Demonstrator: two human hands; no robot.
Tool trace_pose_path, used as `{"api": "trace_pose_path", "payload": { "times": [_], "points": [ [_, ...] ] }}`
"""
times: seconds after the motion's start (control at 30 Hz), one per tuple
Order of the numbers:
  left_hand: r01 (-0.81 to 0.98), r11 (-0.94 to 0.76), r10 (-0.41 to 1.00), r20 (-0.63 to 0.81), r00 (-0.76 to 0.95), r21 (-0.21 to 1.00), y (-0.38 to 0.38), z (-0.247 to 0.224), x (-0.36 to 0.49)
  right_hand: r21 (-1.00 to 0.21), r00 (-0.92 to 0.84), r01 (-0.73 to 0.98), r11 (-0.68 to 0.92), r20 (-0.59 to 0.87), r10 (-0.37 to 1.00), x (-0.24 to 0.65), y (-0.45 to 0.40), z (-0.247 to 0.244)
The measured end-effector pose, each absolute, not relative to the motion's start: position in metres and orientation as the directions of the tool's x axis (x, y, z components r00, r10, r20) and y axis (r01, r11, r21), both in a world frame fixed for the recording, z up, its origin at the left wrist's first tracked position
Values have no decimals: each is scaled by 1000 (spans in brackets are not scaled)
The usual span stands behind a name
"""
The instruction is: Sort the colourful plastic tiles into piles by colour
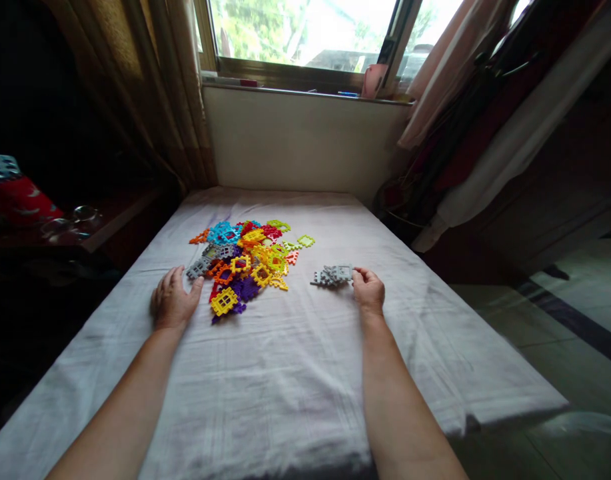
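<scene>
A heap of colourful plastic interlocking tiles (255, 257) in yellow, purple, blue, red, orange and green lies on the cloth-covered table. My left hand (176, 298) rests at the heap's left side, thumb apart from the fingers, close to a grey tile (199, 267); whether it touches that tile I cannot tell. To the right of the heap sits a small cluster of grey tiles (330, 275). My right hand (368, 291) pinches the grey tile (344, 272) at the right end of this cluster between thumb and fingers.
The table's white cloth (265, 400) has wrinkles. Beyond it are a low wall and a window sill (305, 93) with a pink cup (374, 81). Curtains (150, 87) hang at left, clothes (485, 147) at right. Glasses (85, 217) stand on a dark side surface.
</scene>
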State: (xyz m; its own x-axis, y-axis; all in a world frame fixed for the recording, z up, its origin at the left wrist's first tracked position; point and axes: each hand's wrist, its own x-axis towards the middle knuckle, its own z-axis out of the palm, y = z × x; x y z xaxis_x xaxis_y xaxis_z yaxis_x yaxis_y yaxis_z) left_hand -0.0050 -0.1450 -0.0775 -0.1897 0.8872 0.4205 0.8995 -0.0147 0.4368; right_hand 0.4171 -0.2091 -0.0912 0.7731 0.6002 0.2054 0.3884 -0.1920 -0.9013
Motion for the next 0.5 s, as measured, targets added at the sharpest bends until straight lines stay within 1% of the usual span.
{"api": "trace_pose_path", "payload": {
  "times": [0.1,0.23,0.4,0.5],
  "points": [
    [923,68,929,314,-197,380,-135,-76,-5,-857,757,445,-260,205,621,413,-212,-89],
    [946,84,951,259,-170,314,-129,-73,-4,-792,733,519,-321,219,644,409,-215,-86],
    [949,89,942,286,-179,301,-131,-71,-5,-767,729,552,-326,255,635,412,-214,-89],
    [940,85,932,307,-192,329,-135,-70,-5,-765,721,572,-294,299,626,415,-214,-93]
  ]
}}
